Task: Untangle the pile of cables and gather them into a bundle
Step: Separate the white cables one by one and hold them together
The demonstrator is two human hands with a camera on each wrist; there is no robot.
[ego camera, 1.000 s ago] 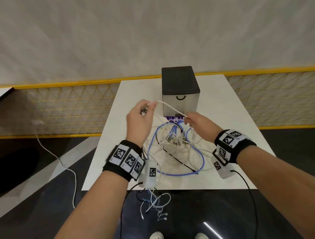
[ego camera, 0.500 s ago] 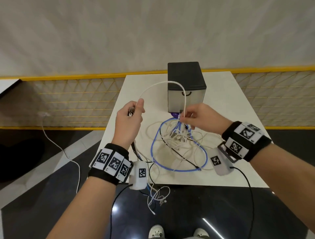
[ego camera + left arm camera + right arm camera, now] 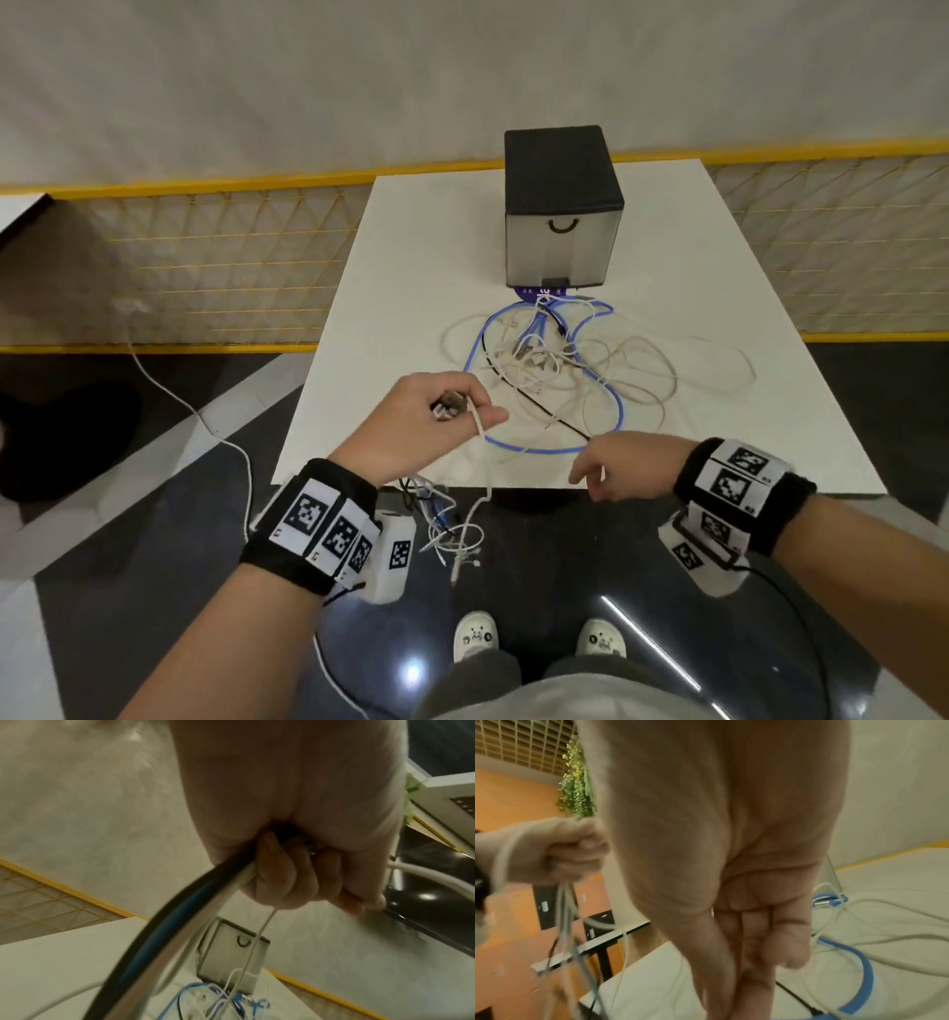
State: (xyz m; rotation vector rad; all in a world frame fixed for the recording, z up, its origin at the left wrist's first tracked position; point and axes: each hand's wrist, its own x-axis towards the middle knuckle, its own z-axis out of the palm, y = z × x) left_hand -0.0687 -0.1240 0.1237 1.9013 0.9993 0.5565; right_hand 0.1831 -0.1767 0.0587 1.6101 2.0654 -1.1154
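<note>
1. Left hand (image 3: pixel 426 426) is fisted around a gathered set of cable ends (image 3: pixel 448 410); their free lengths hang off the near table (image 3: pixel 411 267) edge toward the floor. Judged reason: the left hand serves as the collecting point for the bundle.
2. The left wrist view shows black, blue and white strands leaving the fist together.
3. Right hand (image 3: pixel 624 465) hangs at the near table edge, fingers loose and pointing down, holding nothing.
4. Pile of cables (image 3: pixel 560 365) lies on the table in front of the drawer box (image 3: pixel 562 205), beyond both hands; its blue cable (image 3: pixel 619 411) loops nearest the right hand.
5. Judgement: much remains tangled.
</note>
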